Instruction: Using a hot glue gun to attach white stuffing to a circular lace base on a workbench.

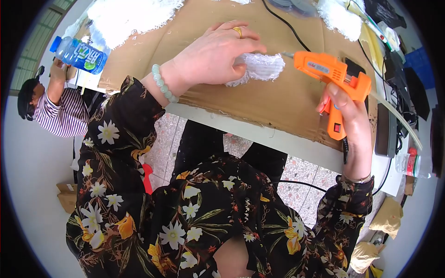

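My right hand (346,107) is wrapped around the handle of an orange hot glue gun (324,67), a finger at its trigger. A pale glue stick (394,110) sticks out of the gun's back end. The nozzle points left, close to the right edge of a small white fringed fabric piece (264,67). My left hand (211,53) grips that piece at its left side between thumb and fingers, just over the brown cardboard (273,104). The underside of the fabric and part of the left fingers' hold are hidden.
White fluffy fabric (132,18) lies at the back left, near a blue-capped bottle (81,55). More white fabric (340,21) lies at the back right. A black cable (287,22) crosses the cardboard. Another person (58,102) is at the far left.
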Action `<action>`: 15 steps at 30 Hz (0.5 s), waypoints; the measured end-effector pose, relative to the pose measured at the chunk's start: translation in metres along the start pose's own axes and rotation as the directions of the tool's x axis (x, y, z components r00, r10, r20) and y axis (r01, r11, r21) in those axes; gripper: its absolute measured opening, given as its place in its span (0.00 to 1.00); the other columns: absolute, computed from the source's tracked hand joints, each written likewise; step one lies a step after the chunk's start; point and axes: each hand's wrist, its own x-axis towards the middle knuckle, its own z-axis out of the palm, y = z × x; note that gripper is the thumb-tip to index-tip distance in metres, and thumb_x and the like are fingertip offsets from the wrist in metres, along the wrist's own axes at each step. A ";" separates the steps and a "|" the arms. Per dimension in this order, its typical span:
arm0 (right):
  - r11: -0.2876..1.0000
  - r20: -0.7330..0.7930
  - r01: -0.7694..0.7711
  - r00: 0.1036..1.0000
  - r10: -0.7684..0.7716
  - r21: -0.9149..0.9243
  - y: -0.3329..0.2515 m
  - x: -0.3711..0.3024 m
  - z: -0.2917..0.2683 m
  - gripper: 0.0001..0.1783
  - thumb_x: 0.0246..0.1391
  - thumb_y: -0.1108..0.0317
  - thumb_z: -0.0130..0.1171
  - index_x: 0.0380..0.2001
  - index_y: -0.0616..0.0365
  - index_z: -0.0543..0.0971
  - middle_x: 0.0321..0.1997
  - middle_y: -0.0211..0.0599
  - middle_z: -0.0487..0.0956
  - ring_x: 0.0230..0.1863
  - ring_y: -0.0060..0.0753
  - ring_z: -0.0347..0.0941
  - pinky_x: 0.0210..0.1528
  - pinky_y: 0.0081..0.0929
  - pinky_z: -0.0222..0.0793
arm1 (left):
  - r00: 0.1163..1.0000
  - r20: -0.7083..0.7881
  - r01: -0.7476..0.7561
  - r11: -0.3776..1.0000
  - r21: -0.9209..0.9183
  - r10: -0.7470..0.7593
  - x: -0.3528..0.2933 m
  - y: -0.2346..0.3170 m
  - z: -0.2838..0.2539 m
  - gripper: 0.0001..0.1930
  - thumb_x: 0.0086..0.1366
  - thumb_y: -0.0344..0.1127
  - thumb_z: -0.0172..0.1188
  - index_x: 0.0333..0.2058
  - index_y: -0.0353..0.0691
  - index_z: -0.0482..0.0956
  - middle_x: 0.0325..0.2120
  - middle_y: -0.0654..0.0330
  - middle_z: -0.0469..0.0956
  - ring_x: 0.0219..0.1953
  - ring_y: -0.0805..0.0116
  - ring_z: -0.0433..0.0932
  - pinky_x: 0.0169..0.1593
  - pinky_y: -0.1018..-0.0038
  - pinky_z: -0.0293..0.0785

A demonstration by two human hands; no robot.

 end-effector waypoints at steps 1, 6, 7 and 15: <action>1.000 0.005 -0.003 1.000 0.003 -0.006 0.001 0.000 0.000 0.17 0.54 0.54 0.52 0.28 0.59 0.72 0.22 0.31 0.72 0.25 0.23 0.69 0.30 0.22 0.64 | 1.000 -0.004 0.005 1.000 -0.005 -0.005 0.000 -0.001 0.001 0.22 0.47 0.28 0.52 0.45 0.48 0.74 0.46 0.59 0.73 0.58 0.53 0.61 0.59 0.58 0.57; 0.993 0.020 -0.075 0.997 0.077 -0.088 -0.001 0.000 0.003 0.13 0.53 0.60 0.57 0.31 0.61 0.72 0.25 0.31 0.71 0.27 0.23 0.69 0.31 0.22 0.64 | 0.999 -0.054 -0.009 1.000 0.003 0.009 -0.002 -0.001 0.002 0.16 0.47 0.26 0.54 0.38 0.46 0.77 0.47 0.60 0.72 0.56 0.54 0.64 0.60 0.62 0.59; 0.989 0.019 -0.086 0.996 0.089 -0.123 -0.001 0.000 0.004 0.14 0.53 0.60 0.57 0.32 0.61 0.72 0.27 0.31 0.71 0.27 0.23 0.69 0.32 0.22 0.65 | 0.998 -0.058 -0.003 1.000 0.001 0.003 -0.002 -0.001 0.002 0.16 0.47 0.26 0.54 0.38 0.46 0.77 0.47 0.60 0.72 0.56 0.54 0.64 0.60 0.62 0.59; 0.973 0.039 -0.132 0.989 0.142 -0.190 -0.002 0.004 0.006 0.15 0.52 0.61 0.58 0.35 0.61 0.70 0.28 0.31 0.71 0.28 0.23 0.69 0.33 0.23 0.65 | 0.998 -0.056 -0.007 1.000 0.025 0.008 -0.005 -0.001 0.005 0.17 0.49 0.32 0.51 0.40 0.48 0.78 0.48 0.60 0.72 0.58 0.55 0.61 0.59 0.59 0.58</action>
